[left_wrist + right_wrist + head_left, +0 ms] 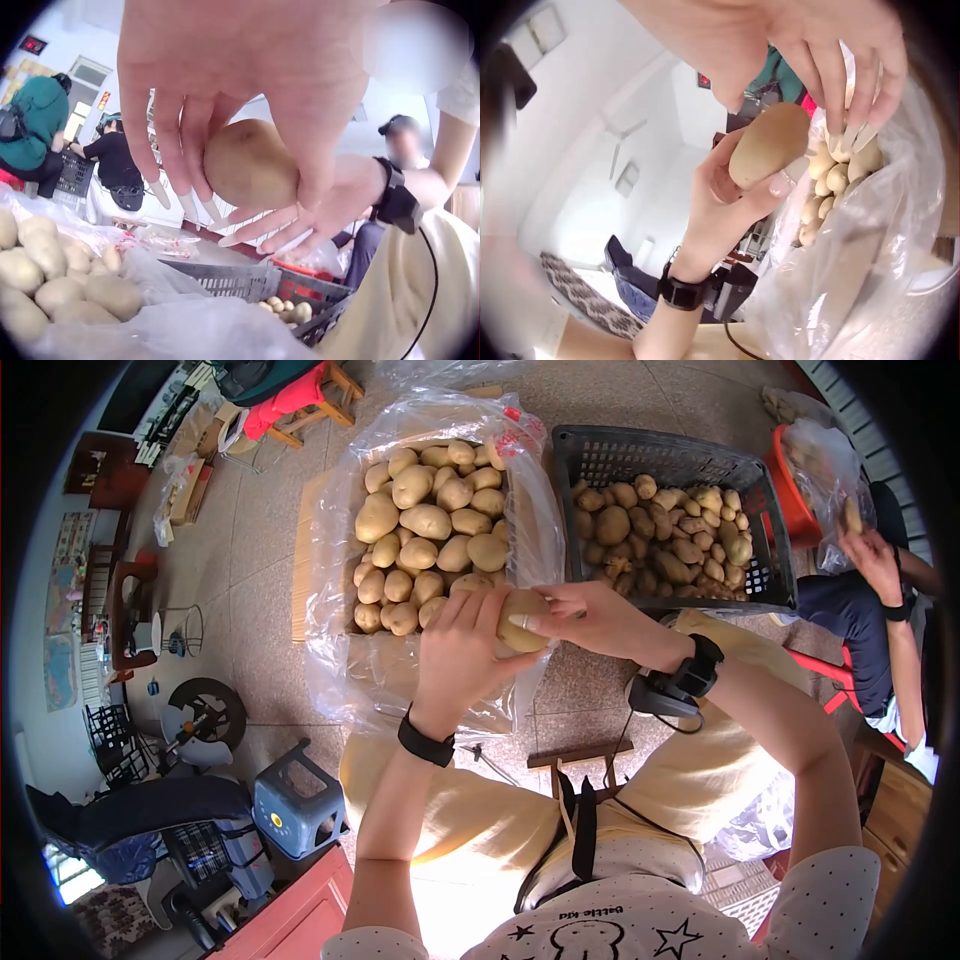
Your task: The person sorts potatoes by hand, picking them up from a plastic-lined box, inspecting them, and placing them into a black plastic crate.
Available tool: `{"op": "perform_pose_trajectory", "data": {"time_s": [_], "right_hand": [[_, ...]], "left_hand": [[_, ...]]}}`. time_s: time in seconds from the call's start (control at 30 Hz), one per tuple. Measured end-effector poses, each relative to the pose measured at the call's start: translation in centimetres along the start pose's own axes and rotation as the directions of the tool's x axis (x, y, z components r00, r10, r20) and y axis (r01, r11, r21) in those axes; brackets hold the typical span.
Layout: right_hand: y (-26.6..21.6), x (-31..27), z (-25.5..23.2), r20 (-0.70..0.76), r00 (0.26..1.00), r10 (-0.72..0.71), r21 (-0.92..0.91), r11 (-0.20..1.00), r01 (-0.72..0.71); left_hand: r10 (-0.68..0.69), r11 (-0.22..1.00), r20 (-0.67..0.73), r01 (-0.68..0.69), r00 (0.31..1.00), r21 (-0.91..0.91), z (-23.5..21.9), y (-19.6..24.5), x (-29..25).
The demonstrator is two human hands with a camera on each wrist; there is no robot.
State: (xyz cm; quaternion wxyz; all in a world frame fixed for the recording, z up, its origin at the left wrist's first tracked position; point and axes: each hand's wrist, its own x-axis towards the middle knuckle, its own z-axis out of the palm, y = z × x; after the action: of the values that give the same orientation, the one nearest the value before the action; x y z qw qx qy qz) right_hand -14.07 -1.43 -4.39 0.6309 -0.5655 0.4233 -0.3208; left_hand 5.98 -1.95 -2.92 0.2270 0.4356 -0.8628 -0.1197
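Left hand (460,645) has the potato (520,605), thumb one side, fingers the other; grip is closed on it. Right hand (605,625) isn't gripping: fingers look extended, reaching alongside. Potato sits between the two hands, off the right side of the left hand, with the right hand's fingers right at its far side. Key relation: left hand owns it, right is close enough that contact is possible, but I can't confirm touch; from above the fingertips overlap it. The pair hangs over the near right corner of the plastic-lined box (335,565), which holds a pile of potatoes (425,520); black crate (670,440) with mostly smaller-looking potatoes (690,535) is farther right, nearer the right arm. Long axis reads best from the right wrist camera: slants lower left to upper right in that picture, left thumb (761,195) laid along the lower side. Left wrist camera sees it much rounder, so don't judge length there, but it does show a small dark mark (247,136) near the top, which I can't find in the other two. Only the head view gives the full box and crate layout.
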Motion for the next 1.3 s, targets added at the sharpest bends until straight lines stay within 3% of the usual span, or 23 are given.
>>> {"op": "perform_pose_trajectory", "data": {"time_s": [0.07, 0.1, 0.17, 0.27, 0.4, 0.47, 0.57, 0.77, 0.8, 0.87, 1.0, 1.07, 1.13, 1.23, 1.3], "right_hand": [[-0.3, -0.3, 0.3, 0.075, 0.982, 0.174, 0.091, 0.979, -0.18], [-0.1, -0.2, 0.2, 0.074, 0.982, 0.174, 0.093, 0.979, -0.18], [0.3, 0.0, -0.3, 0.179, 0.921, 0.347, -0.032, 0.937, -0.347], [-0.6, -0.4, -0.4, 0.234, 0.913, 0.334, 0.108, 0.924, -0.366], [0.2, -0.2, -0.7, 0.308, 0.882, 0.356, 0.267, 0.858, -0.439], [1.1, 0.0, -0.4, 0.332, 0.866, 0.373, 0.495, 0.713, -0.497], [0.4, -0.1, -0.4, 0.425, 0.858, 0.287, 0.538, 0.683, -0.495], [0.8, -0.4, -0.6, 0.443, 0.854, 0.271, 0.574, 0.646, -0.503], [0.6, -0.5, -0.6, 0.44, 0.856, 0.27, 0.577, 0.646, -0.5], [0.0, -0.8, -0.6, 0.38, 0.893, 0.24, 0.454, 0.793, -0.406], [-0.3, -0.7, -0.9, 0.365, 0.891, 0.271, 0.414, 0.81, -0.416], [-0.7, -0.3, -0.4, 0.242, 0.88, 0.408, 0.405, 0.782, -0.474], [-1.5, -0.7, -0.6, 0.172, 0.894, 0.414, 0.433, 0.783, -0.446], [-2.2, -0.9, -1.3, 0.027, 0.909, 0.417, 0.427, 0.817, -0.387], [-2.0, -0.9, -1.2, -0.053, 0.914, 0.402, 0.413, 0.842, -0.347]], "left_hand": [[0.018, 1.0, 0.011, -0.018, 1.0, 0.022, 0.2, 0.2, -0.1], [0.084, 0.994, 0.005, -0.084, 0.996, 0.073, 0.3, 0.2, -0.1], [0.15, 0.981, 0.002, -0.149, 0.989, 0.124, 0.3, 0.2, -0.1], [0.172, 0.982, -0.035, -0.168, 0.985, 0.088, 0.1, 0.3, 0.0], [0.086, 0.994, -0.056, -0.082, 0.995, 0.065, -0.4, 1.0, 0.4], [0.071, 0.996, -0.081, -0.065, 0.994, 0.067, -0.3, 1.2, 0.5], [0.029, 1.0, -0.106, -0.029, 0.994, 0.002, 0.1, 1.3, 0.6], [0.056, 0.994, -0.131, -0.068, 0.99, -0.088, 1.1, 0.9, 0.4], [0.018, 0.992, -0.101, -0.03, 0.995, -0.121, 1.1, 1.0, 0.4], [-0.018, 0.988, -0.07, 0.007, 0.997, -0.152, 1.0, 1.1, 0.4], [-0.121, 0.965, -0.025, 0.112, 0.992, -0.237, 0.5, 1.2, 1.1], [-0.154, 0.958, 0.01, 0.152, 0.988, -0.242, 0.2, 0.6, 1.7], [-0.183, 0.966, -0.115, 0.157, 0.976, -0.208, 0.5, -0.6, 3.0], [-0.207, 0.969, -0.074, 0.194, 0.976, -0.155, 0.1, -1.9, 6.4], [-0.161, 0.981, -0.098, 0.149, 0.982, -0.121, 0.6, -2.9, 8.8]]}}
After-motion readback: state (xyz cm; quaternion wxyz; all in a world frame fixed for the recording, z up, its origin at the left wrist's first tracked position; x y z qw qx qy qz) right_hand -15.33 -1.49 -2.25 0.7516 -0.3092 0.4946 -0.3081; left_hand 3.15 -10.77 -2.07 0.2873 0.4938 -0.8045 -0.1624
